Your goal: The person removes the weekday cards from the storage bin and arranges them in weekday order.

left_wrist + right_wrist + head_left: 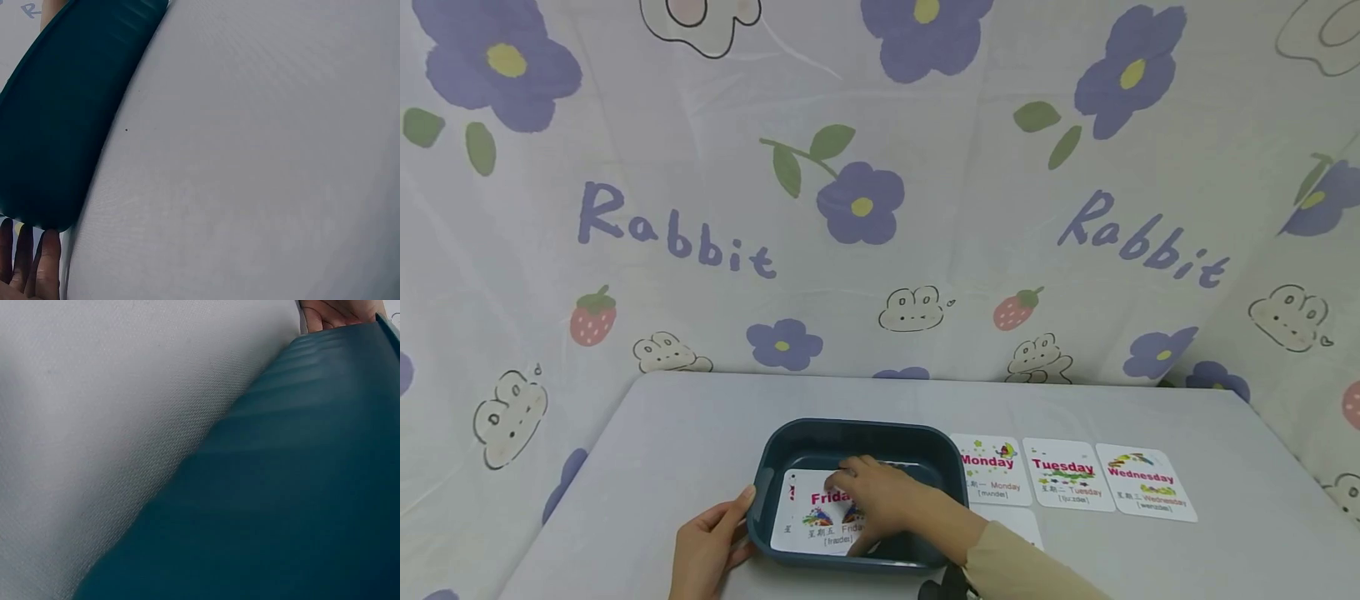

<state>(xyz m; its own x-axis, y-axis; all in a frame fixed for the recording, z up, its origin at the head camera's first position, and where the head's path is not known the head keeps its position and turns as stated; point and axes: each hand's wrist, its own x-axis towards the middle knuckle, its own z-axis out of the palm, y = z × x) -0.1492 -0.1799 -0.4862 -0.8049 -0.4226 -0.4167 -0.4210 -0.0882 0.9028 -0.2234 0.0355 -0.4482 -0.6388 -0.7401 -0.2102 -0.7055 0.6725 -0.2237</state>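
Note:
A dark teal plastic tray (857, 565) sits on the white table. My left hand (709, 537) grips its left end, thumb at the rim; in the left wrist view its fingers (49, 262) touch the tray's outer wall (69, 119). Inside the tray, my right hand (883, 504) holds a white Friday card (831, 533), fingers near its top edge and thumb near its bottom edge. Another card (785, 508) shows from under it at the left. The right wrist view has the tray's side wall (281, 487), with the left hand (340, 312) at its far end.
To the tray's right lie a Monday card (996, 475), a Tuesday card (1067, 475) and a Wednesday card (1146, 483) in a row. Below Monday, another card (1022, 523) is partly hidden by the right sleeve. A black object (943, 587) shows below the tray. Behind hangs a printed cloth (970, 183).

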